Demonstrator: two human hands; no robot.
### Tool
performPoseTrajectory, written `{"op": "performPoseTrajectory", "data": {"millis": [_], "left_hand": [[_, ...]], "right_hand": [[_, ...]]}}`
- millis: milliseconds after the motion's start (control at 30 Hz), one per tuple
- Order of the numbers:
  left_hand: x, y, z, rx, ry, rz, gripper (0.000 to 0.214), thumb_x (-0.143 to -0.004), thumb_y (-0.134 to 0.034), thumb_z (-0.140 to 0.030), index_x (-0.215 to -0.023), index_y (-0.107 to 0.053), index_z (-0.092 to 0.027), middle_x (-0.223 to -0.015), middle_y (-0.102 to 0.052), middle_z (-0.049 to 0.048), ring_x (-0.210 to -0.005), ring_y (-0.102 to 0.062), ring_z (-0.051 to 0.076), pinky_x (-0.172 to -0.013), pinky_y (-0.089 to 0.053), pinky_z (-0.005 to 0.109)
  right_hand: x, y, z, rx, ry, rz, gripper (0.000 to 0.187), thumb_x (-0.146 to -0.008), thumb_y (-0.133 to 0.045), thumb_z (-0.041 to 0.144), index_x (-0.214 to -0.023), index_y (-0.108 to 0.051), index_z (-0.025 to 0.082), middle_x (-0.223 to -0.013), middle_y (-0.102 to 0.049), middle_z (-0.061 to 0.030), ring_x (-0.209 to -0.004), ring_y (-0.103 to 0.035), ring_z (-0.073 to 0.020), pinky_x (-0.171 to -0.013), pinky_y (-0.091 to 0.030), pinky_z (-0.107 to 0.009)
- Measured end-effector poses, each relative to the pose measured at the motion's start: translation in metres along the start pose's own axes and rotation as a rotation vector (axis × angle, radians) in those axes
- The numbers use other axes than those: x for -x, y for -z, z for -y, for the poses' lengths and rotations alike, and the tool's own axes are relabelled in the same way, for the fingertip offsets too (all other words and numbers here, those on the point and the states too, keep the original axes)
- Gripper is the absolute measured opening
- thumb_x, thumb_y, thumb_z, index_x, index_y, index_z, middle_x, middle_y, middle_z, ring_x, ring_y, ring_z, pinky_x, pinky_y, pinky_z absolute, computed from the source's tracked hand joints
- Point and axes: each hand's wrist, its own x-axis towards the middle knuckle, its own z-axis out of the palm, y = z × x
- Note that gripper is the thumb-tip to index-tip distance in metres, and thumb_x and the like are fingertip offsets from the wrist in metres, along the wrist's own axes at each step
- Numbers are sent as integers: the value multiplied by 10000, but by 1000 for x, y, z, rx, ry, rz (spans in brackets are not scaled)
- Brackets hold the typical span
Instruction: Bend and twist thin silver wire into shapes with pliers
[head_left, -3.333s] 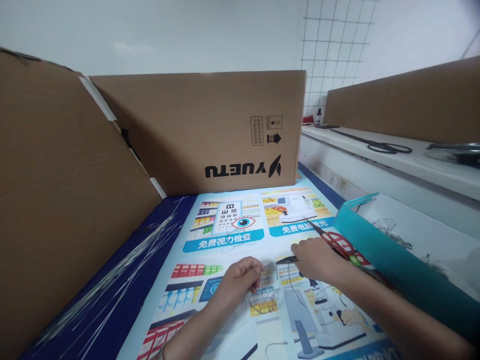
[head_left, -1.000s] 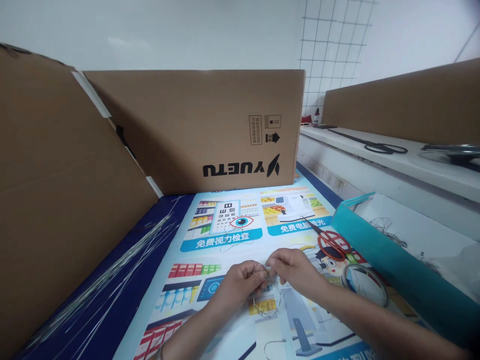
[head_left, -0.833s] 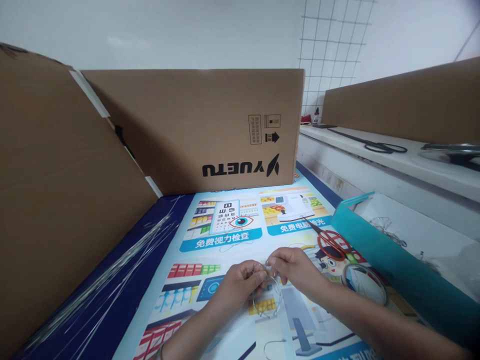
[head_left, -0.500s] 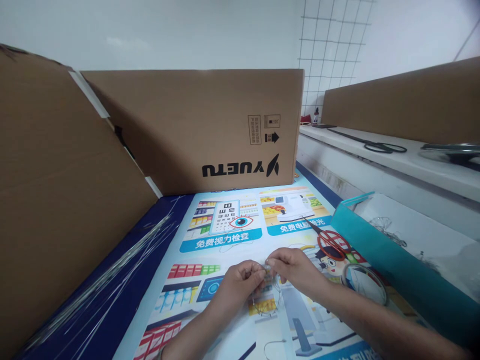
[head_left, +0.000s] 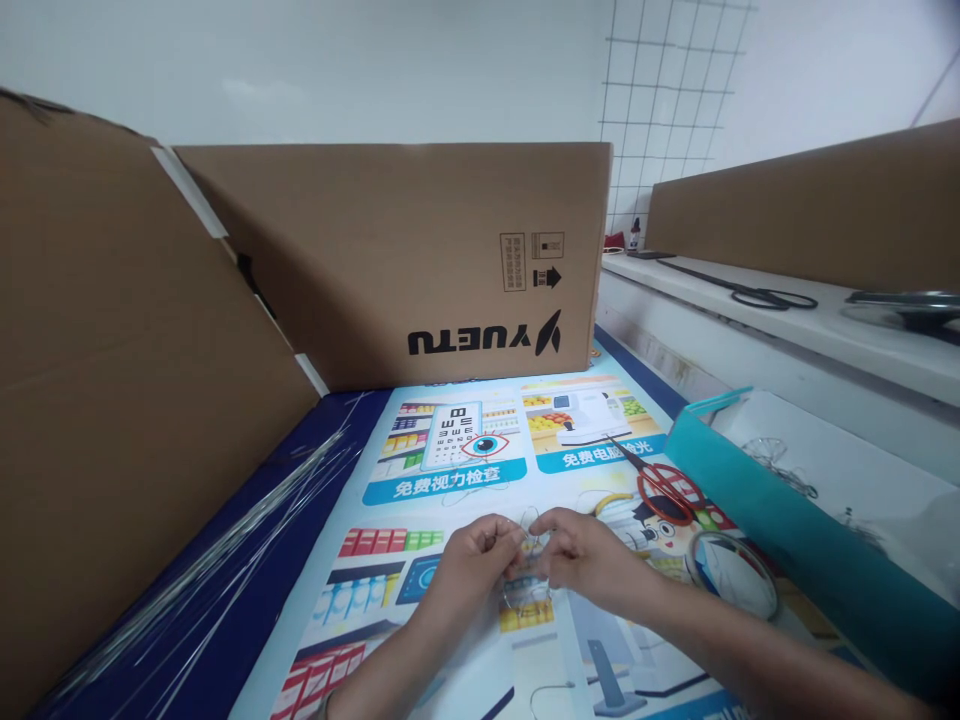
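Observation:
Low over the printed poster, my left hand [head_left: 476, 560] is closed, pinching a thin, pale wire loop [head_left: 525, 608] between thumb and forefinger. The loop hangs below the fingers, and a small bow of the wire sticks up above them. My right hand [head_left: 592, 560] meets it from the right, fingers bent around the same wire. How the wire crosses between the fingertips is too fine to make out. Beyond my right hand lie red-handled scissors [head_left: 667, 495], and a round clear-rimmed coil or roll [head_left: 733, 575] is beside that forearm.
A teal box [head_left: 739, 490] on the right holds tangled wire loops [head_left: 780, 467]. Long thin strands [head_left: 225, 560] lie along the left on blue cloth. A cardboard wall [head_left: 360, 250] stands at the back. Black scissors [head_left: 772, 297] rest on the white ledge. A short wire piece [head_left: 551, 687] lies in front.
My right hand has shifted slightly down, its forefinger now reaching left over the wire. The hanging loop has turned and looks smaller. My left hand keeps its pinch.

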Motion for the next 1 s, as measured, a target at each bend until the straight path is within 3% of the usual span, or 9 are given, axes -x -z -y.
{"op": "performPoseTrajectory", "data": {"millis": [167, 367, 600, 767, 1000], "left_hand": [[0, 0, 1, -18, 25, -19, 179, -750, -575, -319, -666, -582, -162, -539, -569, -8, -496, -483, 107, -508, -353, 216], [0, -1, 2, 26, 38, -7, 197, -741, -594, -328, -654, -565, -154, -525, -565, -6, -470, -464, 93, -487, -342, 214], [2, -2, 6, 113, 89, 52, 199, -778, -555, -337, -689, -530, -160, -542, -595, 8, -486, -548, 120, -488, -375, 227], [3, -3, 3, 191, 142, 42, 208, -759, -578, -354, -695, -515, -166, -553, -587, -3, -490, -568, 125, -464, -381, 219], [3, -3, 0, 217, 153, 21, 246, -731, -609, -384, -684, -507, -165, -581, -579, -5, -506, -580, 128, -470, -403, 222]], "right_hand": [[2, 3, 12, -346, -79, 90, 365, -694, -598, 231, -1035, -473, 192, -687, -601, 34, -643, -584, -124, -655, -428, -270], [5, 6, 20, -357, -121, 121, 403, -657, -630, 226, -1039, -505, 199, -687, -594, 35, -640, -576, -114, -583, -356, -225], [2, 3, 12, -374, -97, 144, 407, -651, -634, 215, -1031, -493, 194, -678, -574, 41, -620, -543, -106, -612, -376, -241], [2, -1, 2, -112, 25, 45, 428, -702, -585, 199, -1107, -447, 205, -720, -566, 33, -622, -518, -102, -569, -376, -220], [4, -4, 0, 350, 129, -85, 685, -655, -540, 107, -1283, -317, 266, -839, -593, 19, -653, -532, -114, -582, -397, -220]]}}
